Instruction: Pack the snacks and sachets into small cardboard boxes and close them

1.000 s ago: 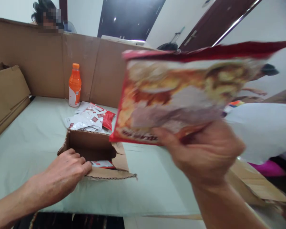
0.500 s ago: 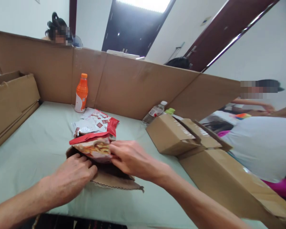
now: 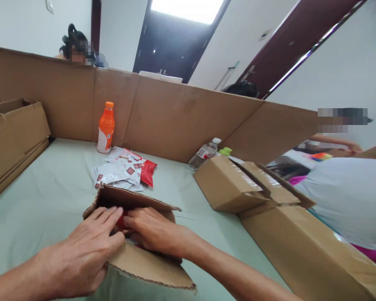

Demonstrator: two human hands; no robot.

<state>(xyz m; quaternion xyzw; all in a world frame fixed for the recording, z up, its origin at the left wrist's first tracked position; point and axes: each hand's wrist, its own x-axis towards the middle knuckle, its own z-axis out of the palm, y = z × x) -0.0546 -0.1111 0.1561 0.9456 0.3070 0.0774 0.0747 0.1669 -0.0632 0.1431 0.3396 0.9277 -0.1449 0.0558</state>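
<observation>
A small open cardboard box (image 3: 134, 200) stands on the pale green table (image 3: 50, 196) in front of me. My left hand (image 3: 87, 246) lies flat over its near left side, fingers spread toward the opening. My right hand (image 3: 153, 230) reaches into the box and presses down on a red snack packet (image 3: 121, 220), of which only a sliver shows between my hands. The near flap (image 3: 150, 267) of the box folds out toward me under my right wrist.
Behind the box lies a pile of white and red sachets (image 3: 122, 171), with an orange drink bottle (image 3: 105, 127) beyond it. A water bottle (image 3: 203, 154) and more cardboard boxes (image 3: 228, 186) sit at the right. Cardboard walls (image 3: 175, 117) ring the table. Other people are beyond them.
My right hand brought the red snack packet down from in front of the camera and pushed it into the box. My left hand has moved over the opening beside it.
</observation>
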